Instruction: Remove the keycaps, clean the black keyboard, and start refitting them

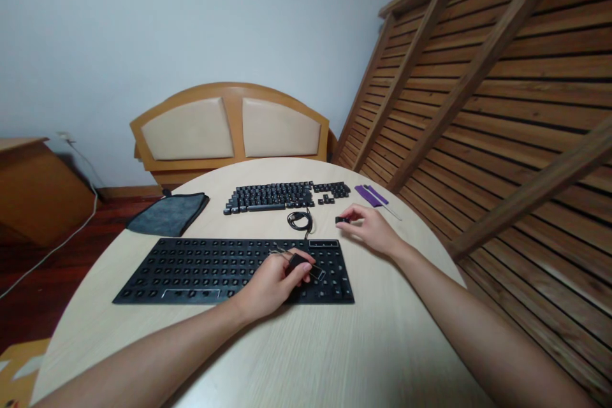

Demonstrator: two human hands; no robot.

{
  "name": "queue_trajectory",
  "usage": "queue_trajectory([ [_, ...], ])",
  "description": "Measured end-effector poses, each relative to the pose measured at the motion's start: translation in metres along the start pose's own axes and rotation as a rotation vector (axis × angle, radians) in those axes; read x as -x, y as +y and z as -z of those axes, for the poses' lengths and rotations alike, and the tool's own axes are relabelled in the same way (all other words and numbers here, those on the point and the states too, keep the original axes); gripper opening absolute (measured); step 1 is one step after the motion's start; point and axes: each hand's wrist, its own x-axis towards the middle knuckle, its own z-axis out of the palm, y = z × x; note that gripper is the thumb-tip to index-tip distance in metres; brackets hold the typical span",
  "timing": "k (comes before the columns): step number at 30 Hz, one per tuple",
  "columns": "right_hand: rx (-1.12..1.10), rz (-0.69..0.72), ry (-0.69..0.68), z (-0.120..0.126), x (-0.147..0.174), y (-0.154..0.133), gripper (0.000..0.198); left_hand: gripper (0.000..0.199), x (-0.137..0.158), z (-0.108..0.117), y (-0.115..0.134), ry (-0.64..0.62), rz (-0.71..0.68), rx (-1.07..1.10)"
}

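Note:
My left hand [275, 280] is closed around the black handle of a wire keycap puller [297, 261]. Thin wire sticks out at both ends of it, over the right part of a black keyboard base [191, 264] whose keycaps are off. Bare switches stand in rows across that base. Between thumb and fingers, my right hand [370, 227] pinches a small black keycap [341, 220] above the table, right of a coiled cable [299, 221]. Farther back, loose black keycaps [272, 194] lie grouped in keyboard order.
A dark grey cloth [167, 213] lies at the table's left. On the right are a purple cloth [371, 196] and a thin white-handled tool [385, 203]. Beyond the round table [382, 331] stand a headboard [234, 92] and leaning wooden slats [502, 108].

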Motion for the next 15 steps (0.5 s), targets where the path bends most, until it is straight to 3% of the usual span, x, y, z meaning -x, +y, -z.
queue_trajectory([
  [5,0.295,-0.022,0.038,0.012,-0.026,0.041,0.022,0.024,-0.001,-0.001,-0.002,0.008,-0.025,-0.026],
  [10,0.395,-0.035,0.041,0.015,-0.046,0.068,0.018,0.023,-0.001,-0.001,-0.005,0.031,-0.024,-0.035],
  [15,0.450,0.001,0.053,0.009,-0.063,0.078,0.015,0.023,-0.001,-0.001,-0.009,0.028,-0.023,-0.013],
])
